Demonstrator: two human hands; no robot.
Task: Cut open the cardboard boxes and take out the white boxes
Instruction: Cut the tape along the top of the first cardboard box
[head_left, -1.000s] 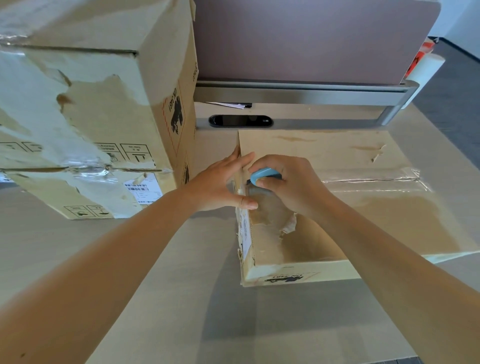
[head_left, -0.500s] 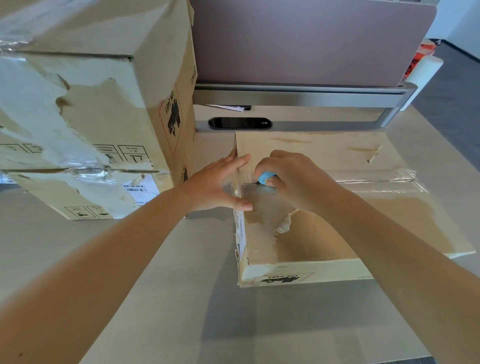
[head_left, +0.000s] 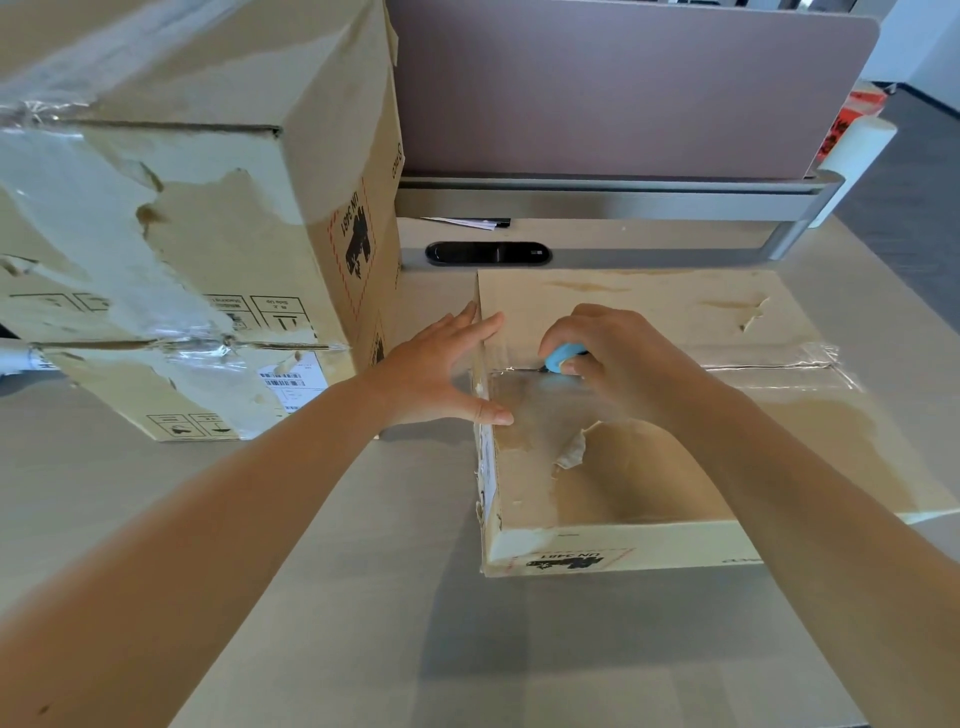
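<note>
- Cardboard boxes are sitting on the table (head_left: 311, 597): the flat box (head_left: 649, 467) is lying near the middle and right, and the tall box (head_left: 208, 218) is standing to the far left of it
- Left hand (head_left: 441, 371) is staying flat against the left side of the flat box, fingers straight and pressing, thumb lying over the top edge, holding the box so it is not sliding
- Right hand (head_left: 618, 364) is curling around the blue cutter (head_left: 561, 358) and gripping it tight
- A second ago the cutter was showing more above the fingers; now it is tipping down, and its tip is touching the taped seam (head_left: 753, 368) near the left end of the box top
- That means the cutting is just starting, I think, with the dark slit only a short way along and the shiny tape still running far to the right
- Flaps are still lying shut, so no white boxes are showing yet
- Tall box is still looking closed with tape on it, so it is waiting its turn
- Next the cutter probably needs pulling to the right along the seam, not too deep, so whatever is inside is not getting scratched
</note>
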